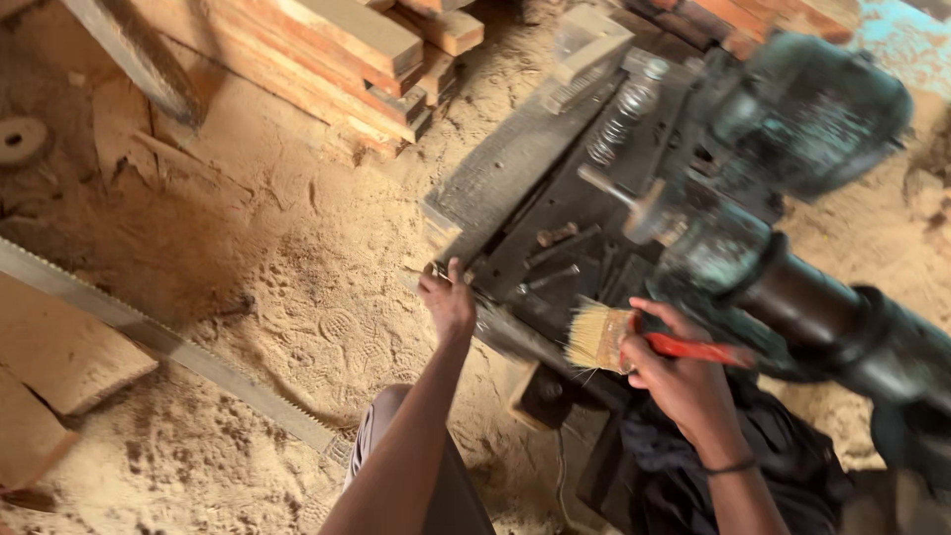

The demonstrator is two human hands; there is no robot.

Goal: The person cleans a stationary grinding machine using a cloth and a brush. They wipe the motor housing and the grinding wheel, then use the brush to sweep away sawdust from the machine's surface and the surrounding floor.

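1. Nearest the camera, two bare forearms rise from the bottom edge. A dark cloth [783,466] lies bunched at five o'clock, under the right wrist, which wears one thin dark band.
2. The right hand [679,372] is wrapped tight around the red handle of one paintbrush [634,340]. Its pale bristles point toward nine o'clock and sit over the near edge of the machine bed.
3. The left hand [446,297], at about ten o'clock from the brush, rests with curled fingers on the near corner of the dark machine bed [515,168]. Whether it grips the edge or only leans on it cannot be told.
4. On the bed between the hands and the springs lie two loose bolts [557,235]; the pair lies at about twelve o'clock from the brush.
5. At three o'clock, one dark cylindrical shaft [822,307] runs off to the right. Above it, toward one o'clock, sits one greenish motor housing [802,109], blurred.
6. At twelve o'clock on the bed stand two coil springs [624,114].
7. One toothed saw blade [158,337] lies across the sawdust floor [297,267] from nine o'clock down toward seven.
8. Farthest off, at eleven o'clock, is one stack of reddish planks [337,59]; the boards are too overlapped to count. One round disc [20,139] lies at ten o'clock by the left edge.
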